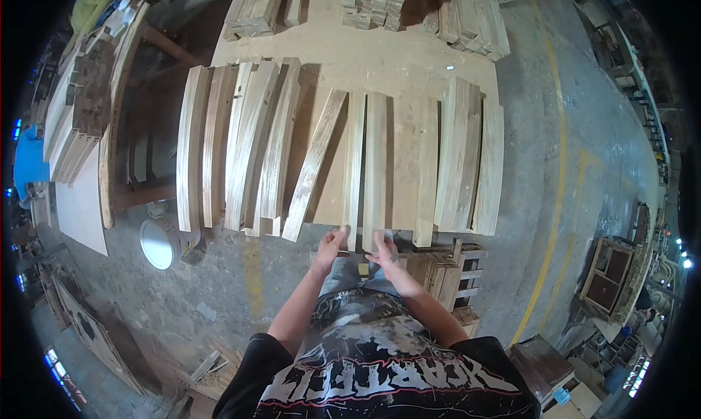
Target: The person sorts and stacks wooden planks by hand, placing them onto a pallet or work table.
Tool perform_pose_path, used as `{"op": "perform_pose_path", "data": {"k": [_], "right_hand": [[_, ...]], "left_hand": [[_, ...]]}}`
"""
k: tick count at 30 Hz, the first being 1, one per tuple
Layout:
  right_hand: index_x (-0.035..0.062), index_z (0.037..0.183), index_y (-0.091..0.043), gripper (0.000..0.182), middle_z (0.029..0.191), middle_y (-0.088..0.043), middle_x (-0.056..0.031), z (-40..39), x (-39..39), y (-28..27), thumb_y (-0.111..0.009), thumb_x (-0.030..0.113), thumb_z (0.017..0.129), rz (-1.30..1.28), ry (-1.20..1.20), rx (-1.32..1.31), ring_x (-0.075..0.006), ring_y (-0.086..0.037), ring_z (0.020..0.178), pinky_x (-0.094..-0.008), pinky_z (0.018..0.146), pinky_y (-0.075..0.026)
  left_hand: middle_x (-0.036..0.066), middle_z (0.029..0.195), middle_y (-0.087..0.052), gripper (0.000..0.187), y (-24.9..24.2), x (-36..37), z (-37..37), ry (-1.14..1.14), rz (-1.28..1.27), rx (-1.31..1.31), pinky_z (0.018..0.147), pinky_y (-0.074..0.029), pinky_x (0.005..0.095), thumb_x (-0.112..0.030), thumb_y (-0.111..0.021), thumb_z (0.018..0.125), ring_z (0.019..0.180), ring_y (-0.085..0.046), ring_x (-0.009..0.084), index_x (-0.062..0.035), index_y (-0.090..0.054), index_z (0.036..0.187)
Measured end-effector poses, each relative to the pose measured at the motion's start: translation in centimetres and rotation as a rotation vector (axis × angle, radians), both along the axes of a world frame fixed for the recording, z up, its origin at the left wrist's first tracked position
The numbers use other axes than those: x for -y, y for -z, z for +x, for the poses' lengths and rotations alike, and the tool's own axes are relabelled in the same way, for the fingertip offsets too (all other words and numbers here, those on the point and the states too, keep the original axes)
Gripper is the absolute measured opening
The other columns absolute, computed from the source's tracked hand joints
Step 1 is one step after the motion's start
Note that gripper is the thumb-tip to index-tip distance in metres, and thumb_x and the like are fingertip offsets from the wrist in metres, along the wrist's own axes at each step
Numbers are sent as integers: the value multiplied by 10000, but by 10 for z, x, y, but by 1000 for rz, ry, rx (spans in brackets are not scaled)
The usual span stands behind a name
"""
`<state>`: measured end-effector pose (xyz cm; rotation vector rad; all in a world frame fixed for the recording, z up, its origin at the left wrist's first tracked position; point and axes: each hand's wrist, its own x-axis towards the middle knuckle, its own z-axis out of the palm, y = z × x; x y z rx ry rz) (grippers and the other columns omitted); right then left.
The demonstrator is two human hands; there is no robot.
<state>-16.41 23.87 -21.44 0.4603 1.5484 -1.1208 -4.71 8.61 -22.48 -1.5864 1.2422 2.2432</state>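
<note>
Two pale wooden strips lie lengthwise in front of me, a narrow strip [354, 163] and a wider strip [375, 163], their near ends jutting past the board's edge. My left hand [333, 246] is beside the narrow strip's near end, thumb raised and fingers partly hidden. Against the right side of the wider strip's end is my right hand [384, 252], its thumb and fingers apart. Neither hand visibly wraps around the wood. To the left, a slanted strip [315, 167] leans away from the others.
Several wooden pieces [252, 145] lie left on the board [328, 50], and more pieces [456, 156] lie right. Stacked wood [372, 2] stands at the far side. A white bucket [158, 242] is on the floor at left; a wooden pallet [445, 276] is near my right side.
</note>
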Motion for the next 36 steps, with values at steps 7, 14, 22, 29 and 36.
{"op": "perform_pose_path", "data": {"k": [7, 14, 22, 29, 36], "right_hand": [[49, 1460, -442, 823, 1377, -572, -141, -5, 4, 5, -476, 707, 966, 16, 183, 121, -274, -627, 1187, -429, 926, -585], [55, 1491, -392, 781, 1369, -587, -145, -16, -19, 7, -484, 648, 992, -265, 100, 250, -307, -635, 1205, -451, 958, -579], [-1, 1367, -470, 755, 1221, -590, -160, -16, -10, 3, -831, 403, 841, -8, -193, -225, -226, -632, 1082, -367, 858, -575], [25, 1406, -453, 795, 1237, -571, -225, -24, 34, -15, -827, 385, 803, 38, -330, -996, -351, -575, 1188, -458, 1030, -465], [-51, 1513, -258, 1165, 1367, -474, -282, -35, 140, -21, -862, 505, 686, 416, -470, -1226, -435, -458, 1315, -506, 1112, -379]], "left_hand": [[131, 1060, -712, 791, 27, -10, -17, -129, 248, -16, 850, -584, 411, -681, -260, 1038, 952, -707, 242, -6, -593, 1281], [131, 1091, -716, 722, 16, 2, 6, -99, 285, -191, 839, -587, 398, -624, -299, 1061, 941, -713, 244, -17, -607, 1301], [34, 937, -687, 417, -10, -4, 7, 27, 54, -139, 694, -523, 277, -418, -696, 968, 784, -648, 117, -39, -650, 1135], [45, 954, -676, 575, 2, -28, -5, -66, 208, -150, 713, -560, 306, -329, -821, 875, 836, -661, 150, -11, -529, 1253], [109, 1125, -687, 629, 1, -22, -14, -108, 243, -196, 738, -597, 346, -293, -840, 847, 949, -688, 205, 21, -521, 1289]]}}
